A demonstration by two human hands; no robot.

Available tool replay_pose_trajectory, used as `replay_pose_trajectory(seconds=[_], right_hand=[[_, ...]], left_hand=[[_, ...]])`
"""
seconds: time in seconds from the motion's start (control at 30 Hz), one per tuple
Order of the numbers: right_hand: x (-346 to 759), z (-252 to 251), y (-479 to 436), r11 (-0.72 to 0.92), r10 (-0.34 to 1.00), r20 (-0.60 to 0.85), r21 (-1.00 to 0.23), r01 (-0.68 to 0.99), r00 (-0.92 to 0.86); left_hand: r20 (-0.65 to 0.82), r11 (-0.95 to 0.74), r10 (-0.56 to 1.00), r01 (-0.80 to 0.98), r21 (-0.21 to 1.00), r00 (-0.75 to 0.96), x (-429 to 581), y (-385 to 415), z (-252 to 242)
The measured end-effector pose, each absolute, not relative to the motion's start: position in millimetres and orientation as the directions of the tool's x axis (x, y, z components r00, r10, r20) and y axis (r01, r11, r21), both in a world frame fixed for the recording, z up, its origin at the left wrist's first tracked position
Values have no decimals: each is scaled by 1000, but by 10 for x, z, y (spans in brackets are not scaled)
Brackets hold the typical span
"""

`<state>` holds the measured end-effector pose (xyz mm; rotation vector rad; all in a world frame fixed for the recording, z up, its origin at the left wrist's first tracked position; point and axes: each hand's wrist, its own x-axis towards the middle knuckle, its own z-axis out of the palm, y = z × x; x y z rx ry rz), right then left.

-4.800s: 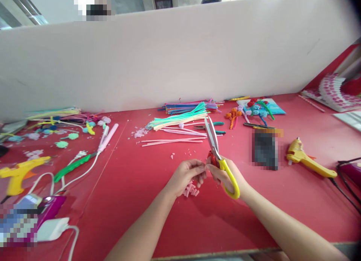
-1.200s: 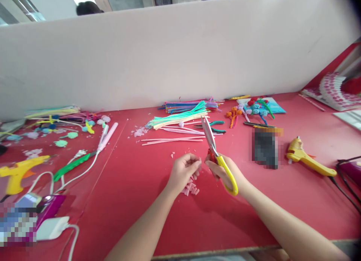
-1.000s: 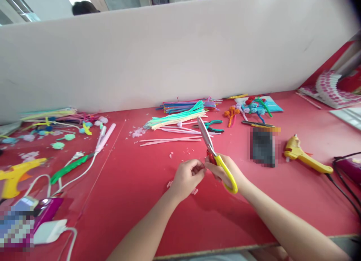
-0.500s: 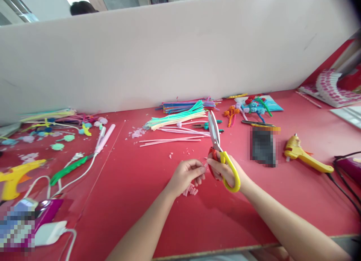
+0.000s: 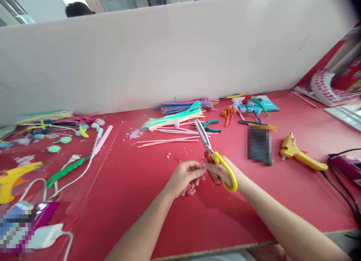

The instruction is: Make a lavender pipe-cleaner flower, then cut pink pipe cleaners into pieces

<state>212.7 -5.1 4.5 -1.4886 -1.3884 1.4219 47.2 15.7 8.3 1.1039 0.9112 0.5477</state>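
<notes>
My right hand (image 5: 218, 171) grips the handles of scissors (image 5: 203, 135) with one yellow and one red loop. Their blades are closed and point up and away. My left hand (image 5: 186, 176) is pinched close beside it, the fingertips of both nearly touching. Whatever the left fingers hold is too small and hidden to make out. Below the left hand lies a little heap of short pink cut pieces (image 5: 188, 190). Farther off on the red table are long pink pipe cleaners (image 5: 169, 141) and tiny pink scraps (image 5: 168, 155).
Behind lie bundled mint and cream pipe cleaners (image 5: 175, 118) and teal-handled pliers (image 5: 210, 126). On the right are a yellow glue gun (image 5: 301, 154) and pipe-cleaner flowers (image 5: 249, 106). At left sit another glue gun (image 5: 14, 178), a pink curling iron (image 5: 102, 140) and white cables. A white partition (image 5: 169, 61) stands behind.
The scissors have tilted, their tips swinging to the left. My right hand has shifted slightly left, closer to my left hand. The whole view has moved a little.
</notes>
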Motion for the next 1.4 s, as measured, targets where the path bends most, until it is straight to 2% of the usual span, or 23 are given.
replay_pose_trajectory(seconds=[0.17, 0.4, 0.57, 0.8, 1.07, 1.27, 1.4], right_hand=[[2087, 77, -64, -228, 943, -273, -947, 227, -191], [2144, 133, -60, -206, 949, -247, -956, 210, -194], [2151, 161, -67, -215, 965, -241, -952, 217, -101], [2043, 68, -74, -37, 996, -71, -894, 447, -61], [2049, 61, -65, 42, 994, -20, -850, 526, -111], [2131, 97, -83, 33, 983, -73, -839, 544, -171], [2166, 169, -147, 53, 958, -144, -760, 648, -247]], left_hand=[[-391, 449, 730, 39, 893, 561, 490, 134, 66], [-372, 454, 759, -25, 890, 534, 483, 160, 46], [-315, 402, 825, -96, 910, 469, 477, 202, -5], [-303, 379, 850, -100, 920, 431, 484, 200, -54], [-282, 349, 852, -77, 934, 441, 485, 175, 3], [-235, 299, 913, -156, 941, 333, 419, 227, 16], [-169, 211, 969, -248, 945, 182, 348, 291, 42]])
